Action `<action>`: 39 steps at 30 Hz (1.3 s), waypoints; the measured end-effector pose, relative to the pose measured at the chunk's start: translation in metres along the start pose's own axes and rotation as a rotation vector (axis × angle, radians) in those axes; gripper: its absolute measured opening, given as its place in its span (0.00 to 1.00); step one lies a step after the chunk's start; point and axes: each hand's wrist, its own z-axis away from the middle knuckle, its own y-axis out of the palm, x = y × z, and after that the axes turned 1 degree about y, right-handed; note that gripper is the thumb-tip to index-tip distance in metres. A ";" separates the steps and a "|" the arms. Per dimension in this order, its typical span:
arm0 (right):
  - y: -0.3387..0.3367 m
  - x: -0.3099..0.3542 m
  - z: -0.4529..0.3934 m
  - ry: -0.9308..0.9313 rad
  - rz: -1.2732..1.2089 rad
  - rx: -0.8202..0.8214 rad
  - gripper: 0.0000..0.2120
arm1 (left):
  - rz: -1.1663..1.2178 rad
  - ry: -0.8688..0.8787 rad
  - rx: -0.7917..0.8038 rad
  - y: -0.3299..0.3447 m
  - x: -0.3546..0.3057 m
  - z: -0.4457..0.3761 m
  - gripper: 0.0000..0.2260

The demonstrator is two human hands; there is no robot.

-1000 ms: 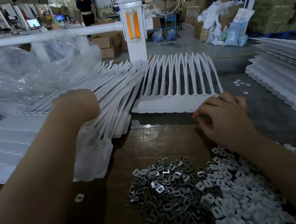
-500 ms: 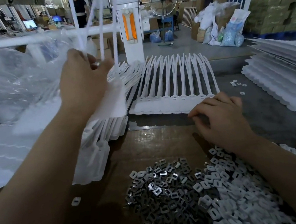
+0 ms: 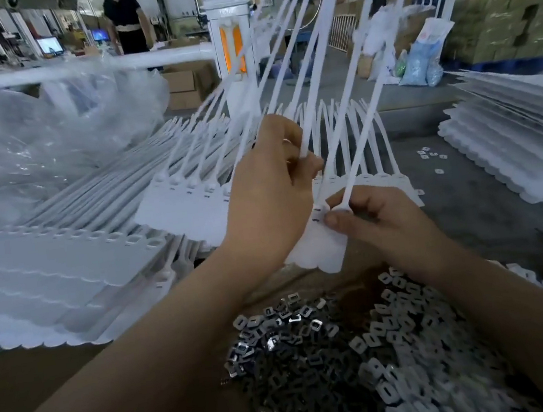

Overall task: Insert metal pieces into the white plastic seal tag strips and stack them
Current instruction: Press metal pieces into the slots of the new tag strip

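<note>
Lying closest on the brown tabletop (image 3: 61, 378) is a big heap of small metal pieces (image 3: 305, 367), dark and shiny on the left, paler on the right. The heap runs off the bottom edge, so its full size is hidden.

Just above it, both hands hold up one sheet of white seal tag strips (image 3: 321, 251). The left hand (image 3: 273, 202) has its fingers curled tight around the long thin tails. The right hand (image 3: 382, 215) pinches the top of a tag with thumb and fingertips (image 3: 334, 220). Whether a metal piece sits under those fingertips is too small to see.

More white strips lie in a flat stack (image 3: 64, 267) on the left, and another sheet (image 3: 377, 157) lies behind the hands. A further stack (image 3: 513, 139) sits at the right, cut off by the edge.

Far back, crumpled clear plastic (image 3: 46, 131) is blurry. Cardboard boxes (image 3: 185, 85) and filled sacks (image 3: 416, 58) stand on the floor; what is inside the boxes is unclear.
</note>
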 end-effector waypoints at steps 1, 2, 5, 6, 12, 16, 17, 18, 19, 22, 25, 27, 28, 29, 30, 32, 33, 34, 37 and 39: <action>0.000 -0.001 -0.001 -0.001 -0.008 -0.038 0.13 | 0.017 0.007 0.003 0.000 -0.001 0.000 0.10; -0.001 -0.002 -0.002 0.010 -0.027 -0.088 0.13 | 0.040 0.012 0.013 -0.002 -0.002 -0.001 0.11; -0.005 -0.010 -0.008 0.115 -0.129 -0.257 0.16 | -0.047 0.064 0.060 -0.010 -0.001 -0.004 0.19; -0.007 -0.013 -0.009 0.149 -0.139 -0.304 0.18 | -0.121 0.092 0.082 -0.013 0.001 -0.005 0.20; -0.020 -0.028 -0.019 0.382 0.010 -0.467 0.15 | -0.529 -0.034 0.519 -0.024 0.021 -0.011 0.31; -0.029 -0.027 -0.023 0.465 0.268 -0.444 0.12 | -0.627 -0.095 0.829 -0.027 0.039 -0.009 0.43; -0.030 -0.028 -0.023 0.492 0.302 -0.431 0.13 | -0.651 -0.101 0.873 -0.026 0.043 -0.009 0.46; -0.030 -0.028 -0.023 0.523 0.345 -0.417 0.12 | -0.666 -0.108 0.915 -0.025 0.047 -0.009 0.47; -0.031 -0.028 -0.022 0.556 0.400 -0.410 0.11 | -0.664 -0.118 0.959 -0.025 0.050 -0.010 0.48; -0.029 -0.028 -0.016 0.581 0.739 -0.430 0.15 | -0.599 -0.137 1.073 -0.025 0.057 -0.009 0.47; -0.022 -0.025 -0.009 0.330 1.061 -0.562 0.19 | -0.523 -0.096 1.103 -0.029 0.062 -0.010 0.43; -0.020 -0.019 -0.008 0.134 1.009 -0.588 0.15 | -0.474 -0.102 1.124 -0.030 0.063 -0.011 0.41; -0.020 -0.016 -0.009 0.042 0.953 -0.535 0.13 | -0.457 -0.113 1.124 -0.030 0.064 -0.012 0.40; -0.019 -0.014 -0.009 -0.036 0.909 -0.442 0.11 | -0.441 -0.126 1.115 -0.030 0.065 -0.013 0.38; -0.017 -0.013 -0.008 -0.093 0.887 -0.329 0.10 | -0.424 -0.134 1.105 -0.031 0.066 -0.014 0.37; -0.012 -0.015 -0.005 -0.128 0.907 -0.094 0.10 | -0.374 -0.128 1.093 -0.031 0.067 -0.015 0.34; -0.011 -0.017 -0.004 -0.123 0.941 -0.003 0.11 | -0.342 -0.122 1.091 -0.031 0.068 -0.015 0.34; -0.009 -0.019 -0.003 -0.112 0.972 0.054 0.12 | -0.311 -0.122 1.087 -0.031 0.069 -0.015 0.34; -0.010 -0.018 -0.003 -0.099 1.024 0.063 0.12 | -0.241 -0.155 0.978 -0.031 0.072 -0.017 0.35; -0.009 -0.019 -0.002 -0.111 1.086 0.053 0.13 | -0.250 -0.191 0.899 -0.033 0.076 -0.021 0.39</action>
